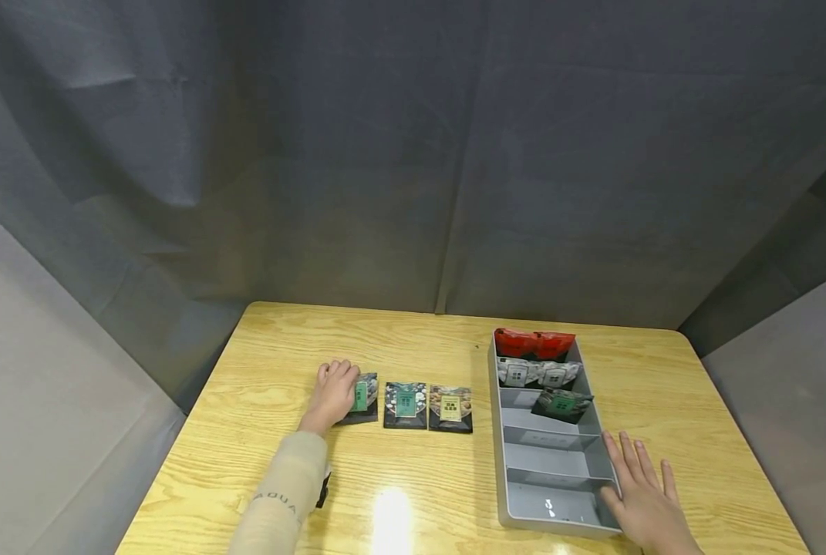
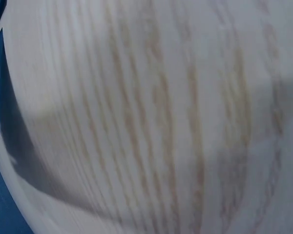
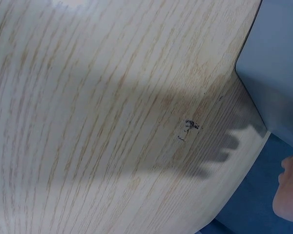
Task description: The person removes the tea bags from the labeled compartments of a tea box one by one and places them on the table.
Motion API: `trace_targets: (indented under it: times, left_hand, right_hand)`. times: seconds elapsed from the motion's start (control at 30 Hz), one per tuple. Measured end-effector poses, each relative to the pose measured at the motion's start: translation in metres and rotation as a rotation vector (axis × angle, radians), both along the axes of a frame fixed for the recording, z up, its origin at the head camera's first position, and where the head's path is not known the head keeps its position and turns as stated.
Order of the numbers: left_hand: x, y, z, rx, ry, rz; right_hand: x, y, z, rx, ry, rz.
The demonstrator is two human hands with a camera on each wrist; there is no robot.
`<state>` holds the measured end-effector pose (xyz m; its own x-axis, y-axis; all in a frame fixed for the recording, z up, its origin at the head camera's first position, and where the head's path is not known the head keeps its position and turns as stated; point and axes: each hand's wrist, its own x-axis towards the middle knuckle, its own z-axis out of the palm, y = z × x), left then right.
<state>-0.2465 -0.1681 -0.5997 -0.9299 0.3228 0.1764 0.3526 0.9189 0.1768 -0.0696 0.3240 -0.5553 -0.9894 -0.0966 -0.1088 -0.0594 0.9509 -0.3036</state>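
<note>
**Across the wooden table, one hand at the packets, the other beside the box**

Toward the left, the left hand (image 1: 332,395) bends over the left side of a green-labelled packet (image 1: 365,397), its fingers close together, likely reaching for an edge because the packet lies so flat. Their tips are hidden, and the left wrist view catches only dark edging at its border, so I cannot tell whether they pinch it. Just to its right lie a teal-labelled packet (image 1: 406,405) and a yellow-labelled packet (image 1: 450,408), faces up and side by side, which keeps each label readable and each packet easy to reach. A dark item (image 1: 324,489) shows nearer, partly behind the sleeve (image 1: 281,493).

Right of centre stands the grey divided box (image 1: 499,462). Red packets (image 1: 534,343) fill its far compartment and white-labelled packets (image 1: 537,374) the next; the paired colours suggest sorting by kind. One dark green packet (image 1: 561,405) leans slantwise at the third, perhaps for want of a neighbour to prop it.

The right hand (image 1: 645,497), fingers straight and spread, lies along the box's near right side, probably steadying it.
</note>
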Motion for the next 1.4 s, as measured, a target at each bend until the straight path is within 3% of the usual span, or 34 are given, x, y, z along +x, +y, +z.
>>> trace_targets:
  times: [0.23, 0.7, 1.4]
  left_hand:
    - [0.000, 0.006, -0.007, -0.071, -0.043, 0.058]
    - [0.006, 0.016, -0.018, -0.038, -0.049, 0.112]
    - [0.005, 0.021, -0.024, -0.059, -0.018, 0.127]
  right_hand:
    - [-0.001, 0.000, 0.000, -0.003, -0.011, -0.003]
    - [0.000, -0.001, 0.002, -0.008, -0.033, 0.003]
    - [0.001, 0.000, -0.001, -0.004, -0.015, 0.001]
